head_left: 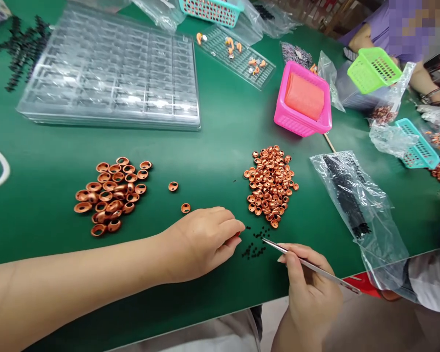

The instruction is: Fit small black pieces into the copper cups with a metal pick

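My left hand [204,240] rests low over the green table with its fingertips pinched on a small copper-coloured cup [238,233]; only a sliver of it shows. In my right hand [311,288] is a pair of metal tweezers [308,264], the tips pointing left among tiny black pieces [254,250]. A dense pile of copper-coloured cups [271,183] lies just beyond the black pieces. Further left there is a looser group of larger-looking copper cups [113,193], and two single cups, one of them [185,208] close to my left wrist.
Stacked clear plastic trays [121,73] lie at the back left beside black strips [25,49]. A pink basket [302,105] holds an orange-red block. To the right lies a clear bag [352,195] with black strips. Another person's arm [425,80] is at the far right, near a green basket [374,71].
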Available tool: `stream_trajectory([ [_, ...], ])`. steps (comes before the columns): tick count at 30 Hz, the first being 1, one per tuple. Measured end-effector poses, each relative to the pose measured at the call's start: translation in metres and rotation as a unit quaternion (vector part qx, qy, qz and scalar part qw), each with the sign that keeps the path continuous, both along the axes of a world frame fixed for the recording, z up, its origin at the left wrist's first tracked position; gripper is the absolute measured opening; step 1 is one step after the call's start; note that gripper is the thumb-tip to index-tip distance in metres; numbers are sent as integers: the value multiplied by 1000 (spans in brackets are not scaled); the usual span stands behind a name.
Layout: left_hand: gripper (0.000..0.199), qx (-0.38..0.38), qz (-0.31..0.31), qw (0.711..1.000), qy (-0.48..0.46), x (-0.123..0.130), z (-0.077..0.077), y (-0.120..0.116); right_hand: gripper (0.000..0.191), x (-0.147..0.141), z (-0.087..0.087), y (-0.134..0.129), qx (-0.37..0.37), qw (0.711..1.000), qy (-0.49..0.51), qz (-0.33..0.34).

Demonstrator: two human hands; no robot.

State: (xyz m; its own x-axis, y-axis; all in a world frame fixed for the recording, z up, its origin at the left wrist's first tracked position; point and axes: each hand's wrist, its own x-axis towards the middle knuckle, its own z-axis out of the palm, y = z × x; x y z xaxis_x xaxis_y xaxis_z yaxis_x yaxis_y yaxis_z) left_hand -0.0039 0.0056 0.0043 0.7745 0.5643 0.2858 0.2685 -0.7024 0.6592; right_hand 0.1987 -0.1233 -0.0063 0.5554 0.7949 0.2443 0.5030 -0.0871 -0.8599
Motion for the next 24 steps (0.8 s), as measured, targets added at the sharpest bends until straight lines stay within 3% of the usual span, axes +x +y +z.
stream_trajectory([
  [2, 17, -14, -9, 1000, -7, 0, 1, 2, 3, 2, -1, -1, 29, 999, 12, 26],
  [7, 15, -75, -13, 997, -25, 2, 1, 0, 21, 1, -2, 2, 69, 988, 6, 138],
  [13, 14, -129, -18, 991, -24, 4, 2, -3, 25, 0, -2, -1, 77, 990, -2, 114],
  [24, 15, -132, -13, 991, -4, 5, 2, -1, 20, 2, -3, -2, 60, 989, -35, 128],
])
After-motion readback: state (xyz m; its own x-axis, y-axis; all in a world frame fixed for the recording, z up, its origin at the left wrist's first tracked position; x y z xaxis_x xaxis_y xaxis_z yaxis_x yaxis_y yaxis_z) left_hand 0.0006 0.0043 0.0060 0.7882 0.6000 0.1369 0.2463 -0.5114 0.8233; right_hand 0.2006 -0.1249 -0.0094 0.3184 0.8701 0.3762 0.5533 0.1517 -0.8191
